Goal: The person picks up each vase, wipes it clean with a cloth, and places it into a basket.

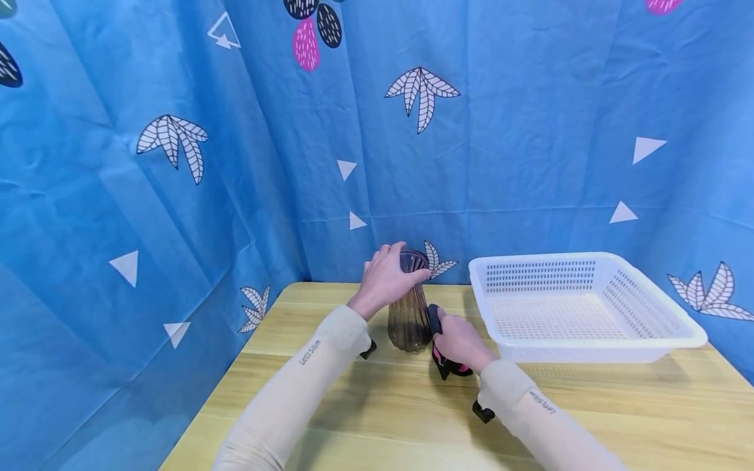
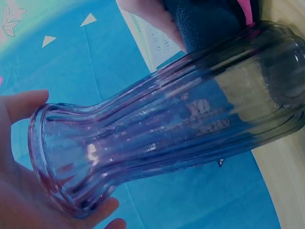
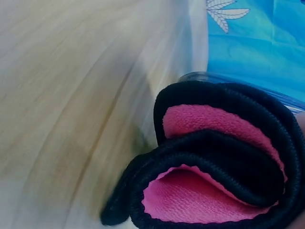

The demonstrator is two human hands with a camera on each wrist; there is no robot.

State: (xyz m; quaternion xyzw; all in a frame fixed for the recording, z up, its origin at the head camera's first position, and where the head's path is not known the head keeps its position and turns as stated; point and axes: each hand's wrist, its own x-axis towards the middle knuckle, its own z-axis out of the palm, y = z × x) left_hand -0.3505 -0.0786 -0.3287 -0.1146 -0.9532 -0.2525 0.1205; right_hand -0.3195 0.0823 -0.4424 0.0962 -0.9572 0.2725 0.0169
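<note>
A ribbed, see-through vase [image 1: 406, 320] of purplish-brown glass stands roughly upright near the back of the table. My left hand [image 1: 389, 275] grips its flared rim, thumb on one side and fingers round the other, as the left wrist view shows at the vase's mouth [image 2: 40, 152]. In my right hand [image 1: 459, 340] is a folded cloth [image 3: 200, 202], dark outside and pink inside. That hand holds the cloth at the right side of the vase's lower body. Whether the cloth presses on the glass I cannot tell. The right fingers are mostly hidden.
To the right on the wooden table [image 1: 377, 425] sits a white plastic basket [image 1: 589, 343] with slotted walls. Blue patterned curtain [image 1: 518, 163] hangs close behind the table and along its left side.
</note>
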